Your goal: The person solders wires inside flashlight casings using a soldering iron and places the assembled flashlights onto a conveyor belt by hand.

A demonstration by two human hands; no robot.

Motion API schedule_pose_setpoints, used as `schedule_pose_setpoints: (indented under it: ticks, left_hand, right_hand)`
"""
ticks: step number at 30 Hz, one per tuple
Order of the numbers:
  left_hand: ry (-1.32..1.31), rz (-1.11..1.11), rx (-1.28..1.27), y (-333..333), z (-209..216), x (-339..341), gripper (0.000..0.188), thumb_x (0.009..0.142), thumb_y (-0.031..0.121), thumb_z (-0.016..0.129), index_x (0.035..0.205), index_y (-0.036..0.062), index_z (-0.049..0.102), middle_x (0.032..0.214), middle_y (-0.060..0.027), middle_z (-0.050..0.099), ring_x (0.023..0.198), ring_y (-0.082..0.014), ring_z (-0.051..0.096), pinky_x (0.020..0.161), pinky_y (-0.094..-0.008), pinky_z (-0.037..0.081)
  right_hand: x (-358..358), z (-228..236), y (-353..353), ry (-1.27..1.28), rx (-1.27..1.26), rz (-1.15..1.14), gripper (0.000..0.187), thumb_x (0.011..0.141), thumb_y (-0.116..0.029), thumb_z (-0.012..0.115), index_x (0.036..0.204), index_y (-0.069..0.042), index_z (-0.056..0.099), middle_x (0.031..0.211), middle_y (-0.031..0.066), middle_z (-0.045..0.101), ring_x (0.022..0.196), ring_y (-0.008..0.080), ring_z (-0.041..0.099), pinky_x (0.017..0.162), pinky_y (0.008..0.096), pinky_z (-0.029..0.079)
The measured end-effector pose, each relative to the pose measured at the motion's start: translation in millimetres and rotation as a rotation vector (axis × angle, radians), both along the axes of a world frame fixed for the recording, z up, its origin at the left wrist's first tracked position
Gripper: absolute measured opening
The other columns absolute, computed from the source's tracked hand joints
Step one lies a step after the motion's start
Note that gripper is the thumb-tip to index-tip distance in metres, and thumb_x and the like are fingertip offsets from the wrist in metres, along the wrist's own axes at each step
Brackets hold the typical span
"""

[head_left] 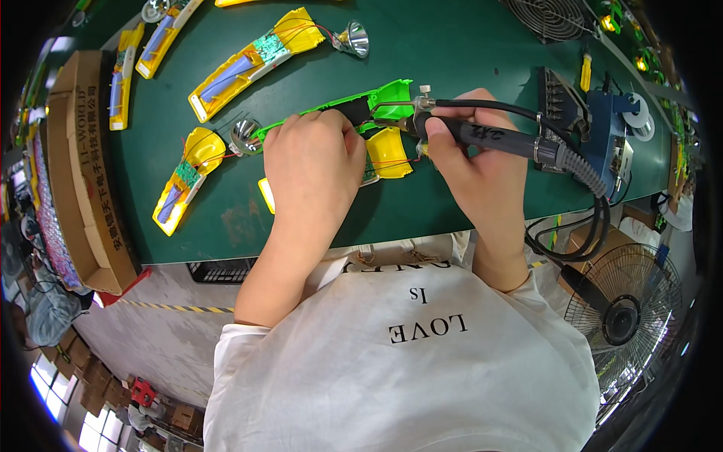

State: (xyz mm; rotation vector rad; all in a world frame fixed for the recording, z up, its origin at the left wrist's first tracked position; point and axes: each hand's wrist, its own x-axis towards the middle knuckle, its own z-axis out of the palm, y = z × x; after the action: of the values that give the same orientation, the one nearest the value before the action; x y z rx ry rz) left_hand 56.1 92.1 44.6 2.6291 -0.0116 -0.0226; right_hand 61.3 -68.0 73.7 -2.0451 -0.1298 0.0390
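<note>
My left hand (315, 162) is closed over a green flashlight half-casing (395, 93), its fingertips hidden behind the knuckles. A black part (354, 111) lies inside that casing. In my right hand (482, 162) is a soldering iron (493, 137) with a thick dark handle and a thin tube clamped alongside. Its tip points left at the green casing, where thin wires show. Partly beneath my left wrist lies a yellow flashlight half-casing (392, 151) with red wires. To the left, a round silver reflector (245, 135) sits beside another wired yellow half-casing (197, 162).
More yellow half-casings with batteries and circuit boards (269, 47) lie at the far left of the green table (459, 64). A cardboard box (90, 173) borders the left edge. At right stand a blue soldering unit (606, 128) and a yellow-handled tool (586, 73). A fan (621, 320) stands lower right.
</note>
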Motion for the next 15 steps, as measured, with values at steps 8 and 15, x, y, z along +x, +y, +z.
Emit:
schedule_pose_setpoints:
  ticks: [8, 15]
  left_hand:
    - [0.010, 0.003, -0.025, 0.2, 0.2, 0.0, 0.007, 0.066, 0.009, 0.058, 0.066, 0.0023, 0.059, 0.067, -0.0111, 0.058, 0.068, -0.0267, 0.055, 0.065, -0.0377, 0.040]
    - [-0.035, -0.004, 0.025, 1.1, -0.6, 0.6, 0.007, 0.066, 0.010, 0.058, 0.066, 0.0037, 0.060, 0.063, -0.0092, 0.058, 0.064, -0.0267, 0.056, 0.061, -0.0362, 0.045]
  right_hand:
    - [0.3, -1.3, 0.3, -0.053, -0.008, 0.022, 0.008, 0.076, 0.000, 0.058, 0.081, 0.004, 0.054, 0.074, 0.0017, 0.049, 0.060, 0.0047, 0.047, 0.050, 0.0168, 0.035]
    - [-0.2, 3.5, 2.9, 0.009, -0.004, -0.012, 0.007, 0.075, 0.000, 0.058, 0.080, 0.004, 0.054, 0.073, 0.0017, 0.049, 0.060, 0.0045, 0.047, 0.050, 0.0170, 0.035]
